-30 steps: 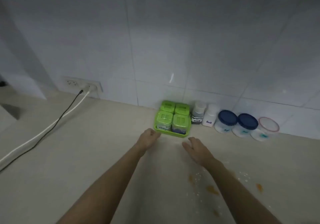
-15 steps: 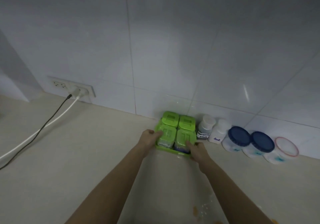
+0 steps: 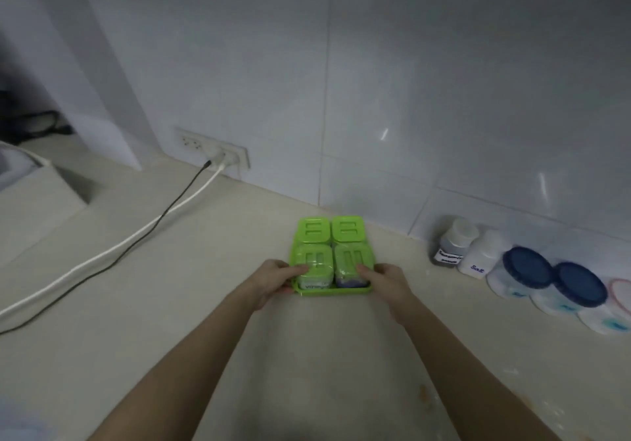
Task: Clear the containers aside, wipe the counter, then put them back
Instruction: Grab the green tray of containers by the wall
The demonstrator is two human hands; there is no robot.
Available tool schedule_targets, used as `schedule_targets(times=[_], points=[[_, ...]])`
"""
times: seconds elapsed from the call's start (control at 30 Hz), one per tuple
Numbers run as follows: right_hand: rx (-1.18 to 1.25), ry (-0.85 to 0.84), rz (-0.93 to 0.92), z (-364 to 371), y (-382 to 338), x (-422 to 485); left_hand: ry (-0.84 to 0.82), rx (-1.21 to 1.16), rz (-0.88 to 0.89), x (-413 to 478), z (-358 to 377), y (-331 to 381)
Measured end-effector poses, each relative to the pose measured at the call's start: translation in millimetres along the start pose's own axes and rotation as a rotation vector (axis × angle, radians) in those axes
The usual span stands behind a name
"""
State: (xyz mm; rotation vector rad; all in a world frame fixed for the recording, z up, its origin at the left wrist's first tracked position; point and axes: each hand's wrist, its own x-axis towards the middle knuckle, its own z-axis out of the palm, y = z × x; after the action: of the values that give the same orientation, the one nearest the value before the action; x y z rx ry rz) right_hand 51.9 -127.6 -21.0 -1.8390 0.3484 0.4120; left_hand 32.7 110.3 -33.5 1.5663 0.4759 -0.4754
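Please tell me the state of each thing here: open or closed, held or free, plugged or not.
green tray: held by both hands
left hand: gripping tray
right hand: gripping tray
green containers: lids closed
blue-lidded jars: closed, free
salt bottle: capped, free
cables: plugged in

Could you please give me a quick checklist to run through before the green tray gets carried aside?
1. Left hand grips green tray: ok.
2. Right hand grips the tray's other side: ok.
3. All four green-lidded containers seated, lids shut: ok.
4. Tray apart from the seasoning bottle: ok.
5. Cables off to the left, away from the tray: ok.
6. Tray lifted off the counter: cannot tell.
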Motion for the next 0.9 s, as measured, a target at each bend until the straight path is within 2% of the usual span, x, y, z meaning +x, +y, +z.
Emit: schedule_targets(times=[0.23,0.37,0.5,0.57,0.63,0.7,0.73,0.83,0.9], points=[[-0.017,-0.211,-0.122,116,-18,-38,0.224,-0.183,-0.035,-77,-99,-55],[-0.063,-0.302,-0.140,158,-9,-51,0.317,-0.233,-0.075,-117,-127,-78],[-0.120,-0.305,-0.173,182,11,-54,0.408,-0.252,-0.091,-144,-135,-93],[-0.234,-0.292,-0.230,181,-2,-71,0.488,-0.133,-0.108,-151,-133,-92],[-0.467,-0.302,-0.370,175,-10,-76,0.696,0.236,-0.095,-151,-134,-85],[-0.688,-0.318,-0.492,162,-13,-77,0.885,0.643,0.055,-151,-127,-70],[-0.773,-0.321,-0.531,152,-12,-76,0.907,0.747,0.167,-148,-119,-59],[-0.899,-0.267,-0.530,107,-3,-73,0.771,0.818,0.439,-126,-83,-30],[-0.898,-0.197,-0.494,66,2,-71,0.617,0.858,0.531,-105,-51,-16]])
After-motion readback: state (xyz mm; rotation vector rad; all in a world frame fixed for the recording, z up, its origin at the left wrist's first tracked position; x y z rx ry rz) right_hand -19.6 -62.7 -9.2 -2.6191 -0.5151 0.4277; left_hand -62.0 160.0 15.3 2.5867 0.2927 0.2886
